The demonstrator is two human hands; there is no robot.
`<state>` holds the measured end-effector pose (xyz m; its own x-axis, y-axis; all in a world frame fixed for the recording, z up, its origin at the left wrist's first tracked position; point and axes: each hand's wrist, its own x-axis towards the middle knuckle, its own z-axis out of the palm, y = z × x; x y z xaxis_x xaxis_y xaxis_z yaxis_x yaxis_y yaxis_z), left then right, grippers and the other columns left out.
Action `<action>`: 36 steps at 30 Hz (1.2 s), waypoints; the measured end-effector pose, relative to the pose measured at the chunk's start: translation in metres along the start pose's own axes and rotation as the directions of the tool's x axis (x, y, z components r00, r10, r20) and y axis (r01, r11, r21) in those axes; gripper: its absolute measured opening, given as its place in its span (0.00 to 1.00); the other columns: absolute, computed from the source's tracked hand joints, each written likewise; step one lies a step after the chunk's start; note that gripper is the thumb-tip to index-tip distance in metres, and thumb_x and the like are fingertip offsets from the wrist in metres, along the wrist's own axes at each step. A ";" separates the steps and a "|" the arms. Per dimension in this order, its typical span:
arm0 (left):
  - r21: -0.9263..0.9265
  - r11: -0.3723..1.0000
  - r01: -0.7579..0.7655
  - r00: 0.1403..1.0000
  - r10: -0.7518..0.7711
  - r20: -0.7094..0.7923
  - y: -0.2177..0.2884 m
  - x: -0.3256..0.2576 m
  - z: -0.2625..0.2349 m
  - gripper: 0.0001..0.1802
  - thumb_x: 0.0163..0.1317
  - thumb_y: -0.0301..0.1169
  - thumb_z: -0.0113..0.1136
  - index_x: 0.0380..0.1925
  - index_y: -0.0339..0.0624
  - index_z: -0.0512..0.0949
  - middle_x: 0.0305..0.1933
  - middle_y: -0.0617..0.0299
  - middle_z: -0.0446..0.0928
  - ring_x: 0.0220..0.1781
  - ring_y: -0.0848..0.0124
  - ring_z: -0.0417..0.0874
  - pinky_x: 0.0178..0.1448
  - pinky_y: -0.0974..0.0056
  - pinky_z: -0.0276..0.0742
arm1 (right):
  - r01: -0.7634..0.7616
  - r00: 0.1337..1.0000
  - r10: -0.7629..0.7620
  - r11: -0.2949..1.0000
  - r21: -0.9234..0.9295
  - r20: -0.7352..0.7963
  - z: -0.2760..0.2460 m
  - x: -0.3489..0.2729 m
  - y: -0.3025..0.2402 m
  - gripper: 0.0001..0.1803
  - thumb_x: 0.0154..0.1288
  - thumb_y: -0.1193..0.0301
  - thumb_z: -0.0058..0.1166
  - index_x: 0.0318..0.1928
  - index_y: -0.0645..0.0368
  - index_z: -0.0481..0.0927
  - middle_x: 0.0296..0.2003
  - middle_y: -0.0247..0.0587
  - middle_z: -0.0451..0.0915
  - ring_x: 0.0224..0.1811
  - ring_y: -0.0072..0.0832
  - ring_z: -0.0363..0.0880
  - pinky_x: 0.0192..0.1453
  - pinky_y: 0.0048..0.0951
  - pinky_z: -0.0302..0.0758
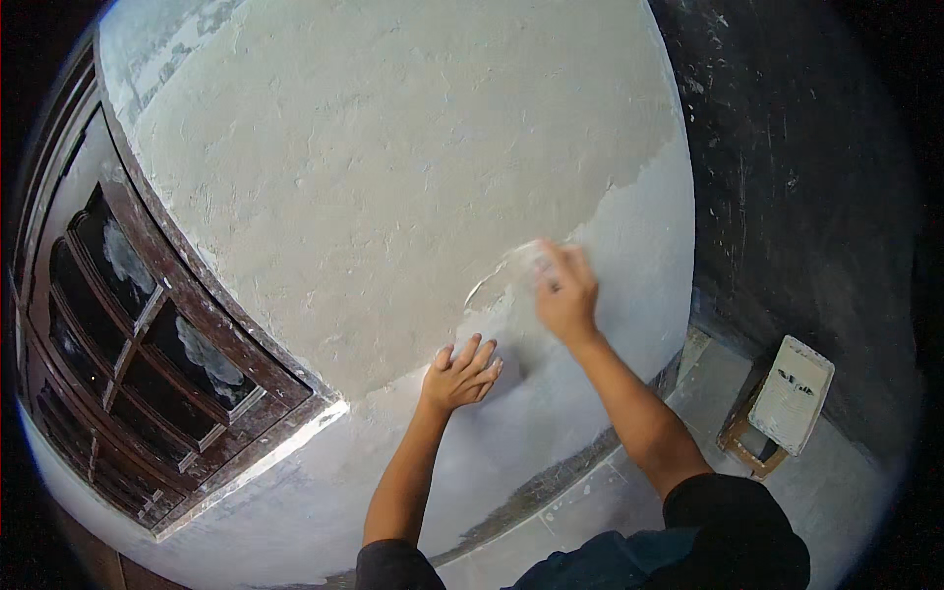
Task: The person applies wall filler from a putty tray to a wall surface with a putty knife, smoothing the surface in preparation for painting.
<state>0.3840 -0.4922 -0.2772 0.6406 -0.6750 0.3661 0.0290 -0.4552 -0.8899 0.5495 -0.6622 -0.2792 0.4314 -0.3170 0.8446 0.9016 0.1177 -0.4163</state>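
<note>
In front of me is a wall [413, 187] with a wide coat of damp-looking beige putty over its upper part and paler bare surface below. My right hand [570, 300] is closed on a flat scraper [541, 260], smeared by motion, at the lower right edge of the coat. A raised ridge of fresh putty [485, 283] curves down and left from the scraper. Lower and to the left, my left hand [458, 376] is by the wall with its fingers spread and nothing seen in it. Whether its palm touches the wall is hidden.
A brown wooden window [123, 369] with dark, smudged panes is set in the wall at left. At lower right, a putty-smeared white tray [793, 391] rests on a brown box [749, 433] on the tiled floor [590, 511]. A dark wall [787, 177] rises at right.
</note>
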 end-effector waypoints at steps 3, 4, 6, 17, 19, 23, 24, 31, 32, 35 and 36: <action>-0.071 0.997 0.004 1.000 -0.002 0.028 0.002 -0.003 0.000 0.11 0.60 0.45 0.52 0.42 0.64 0.67 0.56 0.72 0.72 0.61 0.72 0.70 0.60 0.55 0.54 | -0.079 0.996 0.075 0.994 -0.075 -0.054 0.001 0.000 0.003 0.22 0.53 0.81 0.53 0.50 0.55 0.78 0.34 0.45 0.75 0.34 0.43 0.77 0.35 0.38 0.75; -0.070 0.998 0.009 1.000 -0.008 0.012 0.001 -0.002 0.001 0.11 0.60 0.44 0.52 0.42 0.64 0.68 0.56 0.72 0.72 0.61 0.72 0.70 0.59 0.56 0.55 | -0.116 0.990 0.107 0.987 -0.107 -0.089 0.004 0.003 0.003 0.22 0.52 0.82 0.54 0.50 0.55 0.78 0.34 0.45 0.75 0.34 0.42 0.77 0.36 0.37 0.75; -0.070 0.998 0.006 1.000 -0.007 -0.007 -0.001 -0.003 0.003 0.11 0.59 0.44 0.53 0.41 0.64 0.68 0.56 0.72 0.72 0.61 0.72 0.70 0.59 0.56 0.55 | -0.193 0.973 0.166 0.967 -0.169 -0.162 0.008 0.006 0.002 0.22 0.51 0.83 0.56 0.50 0.55 0.79 0.34 0.44 0.75 0.34 0.40 0.77 0.36 0.34 0.75; -0.106 0.994 0.038 0.999 -0.037 0.018 -0.004 -0.007 -0.002 0.14 0.56 0.43 0.53 0.42 0.64 0.69 0.58 0.69 0.72 0.61 0.70 0.71 0.59 0.54 0.56 | -0.173 0.978 0.162 0.982 -0.075 -0.129 0.016 0.005 -0.016 0.20 0.52 0.80 0.56 0.48 0.56 0.79 0.35 0.48 0.76 0.39 0.44 0.77 0.41 0.38 0.75; -0.126 0.991 0.047 0.999 -0.045 0.019 -0.006 -0.009 0.000 0.14 0.57 0.44 0.52 0.44 0.64 0.69 0.58 0.69 0.72 0.61 0.70 0.71 0.59 0.55 0.56 | -0.025 0.994 0.006 0.984 0.177 0.107 0.028 -0.008 -0.043 0.19 0.52 0.79 0.57 0.48 0.58 0.79 0.37 0.49 0.77 0.39 0.45 0.76 0.41 0.40 0.74; -0.116 0.992 0.051 0.998 -0.046 0.047 -0.006 -0.009 -0.003 0.14 0.57 0.44 0.53 0.43 0.64 0.69 0.59 0.69 0.71 0.62 0.70 0.71 0.60 0.54 0.56 | -0.114 0.993 0.114 0.993 -0.020 -0.004 0.025 0.008 -0.007 0.23 0.52 0.80 0.53 0.51 0.55 0.77 0.37 0.47 0.75 0.37 0.47 0.76 0.39 0.43 0.74; -0.100 0.993 0.056 0.997 -0.049 0.062 -0.008 -0.009 -0.005 0.14 0.57 0.44 0.53 0.43 0.65 0.69 0.59 0.69 0.71 0.62 0.70 0.71 0.60 0.54 0.56 | -0.114 0.993 0.114 0.993 -0.014 -0.004 0.021 0.014 -0.005 0.23 0.52 0.80 0.53 0.51 0.55 0.77 0.37 0.47 0.75 0.37 0.47 0.76 0.39 0.43 0.74; -0.136 0.990 0.043 0.999 -0.040 0.026 -0.006 -0.010 0.000 0.13 0.56 0.44 0.53 0.43 0.64 0.69 0.59 0.69 0.71 0.62 0.70 0.70 0.60 0.54 0.55 | -0.070 0.998 0.070 0.998 -0.007 0.010 0.029 0.000 -0.010 0.18 0.54 0.80 0.56 0.48 0.61 0.78 0.40 0.50 0.76 0.40 0.45 0.76 0.44 0.37 0.73; -0.136 0.989 0.051 0.997 -0.043 0.062 -0.009 -0.011 -0.004 0.13 0.56 0.44 0.53 0.42 0.65 0.69 0.58 0.69 0.72 0.62 0.70 0.70 0.60 0.54 0.56 | -0.096 0.995 0.095 0.994 -0.043 -0.020 0.032 0.005 -0.009 0.18 0.54 0.80 0.56 0.48 0.61 0.78 0.40 0.50 0.77 0.41 0.45 0.77 0.46 0.38 0.73; -0.146 0.988 0.048 0.998 -0.042 0.047 -0.012 -0.015 -0.003 0.14 0.54 0.44 0.54 0.42 0.64 0.69 0.58 0.69 0.72 0.61 0.69 0.71 0.59 0.54 0.57 | -0.227 0.969 0.220 0.972 -0.057 -0.110 0.020 0.012 -0.015 0.19 0.54 0.80 0.56 0.49 0.59 0.78 0.40 0.49 0.77 0.42 0.46 0.76 0.46 0.39 0.73; -0.158 0.987 0.033 0.999 -0.034 -0.002 -0.013 -0.016 -0.001 0.15 0.53 0.43 0.55 0.41 0.64 0.68 0.57 0.68 0.72 0.60 0.67 0.71 0.58 0.53 0.57 | -0.202 0.973 0.205 0.979 0.036 -0.109 0.023 0.011 -0.024 0.20 0.53 0.80 0.56 0.50 0.58 0.78 0.40 0.49 0.77 0.42 0.47 0.75 0.46 0.40 0.73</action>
<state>0.3727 -0.4759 -0.2712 0.6379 -0.6602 0.3965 -0.0716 -0.5634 -0.8231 0.5334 -0.6466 -0.2518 0.6011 -0.3865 0.6995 0.7961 0.2129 -0.5665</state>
